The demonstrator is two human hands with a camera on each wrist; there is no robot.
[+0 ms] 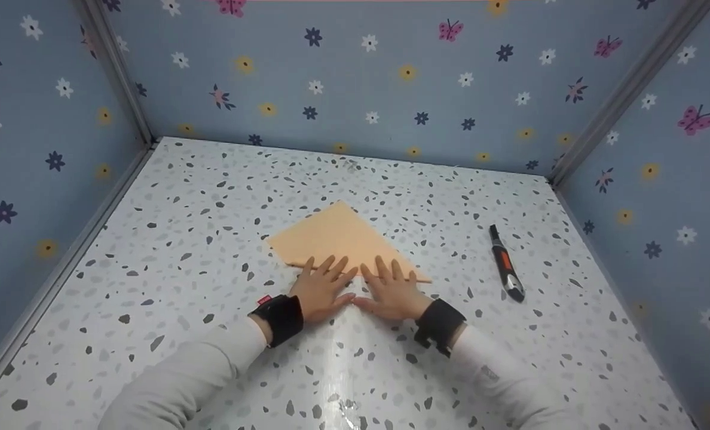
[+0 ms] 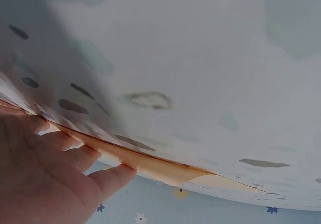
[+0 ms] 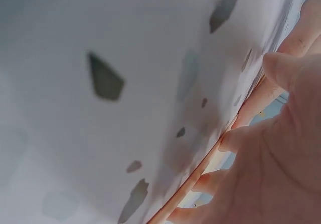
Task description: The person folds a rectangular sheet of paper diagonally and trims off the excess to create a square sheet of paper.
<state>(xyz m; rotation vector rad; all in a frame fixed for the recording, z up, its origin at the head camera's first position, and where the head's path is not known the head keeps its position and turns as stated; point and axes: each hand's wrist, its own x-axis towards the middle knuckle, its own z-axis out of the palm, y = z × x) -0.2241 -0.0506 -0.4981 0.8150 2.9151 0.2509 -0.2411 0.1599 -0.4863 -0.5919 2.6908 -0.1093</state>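
A folded sheet of orange paper (image 1: 331,236) lies on the speckled table, one corner pointing away and a long folded edge facing me. On the near edge rest the spread fingers of my left hand (image 1: 322,292), left of the middle. My right hand (image 1: 391,294) presses the same edge farther right, its fingers straight, the two thumbs close together. In the left wrist view, the left fingertips (image 2: 123,171) meet the thin edge of the paper (image 2: 165,170). The right wrist view has the right hand (image 3: 266,153) with its fingertips along the paper's edge (image 3: 188,186).
A black and grey utility knife with an orange slider (image 1: 505,263) lies on the table (image 1: 211,197) to the right of the paper. Blue flowered panels (image 1: 355,77) wall the table at the back and both sides.
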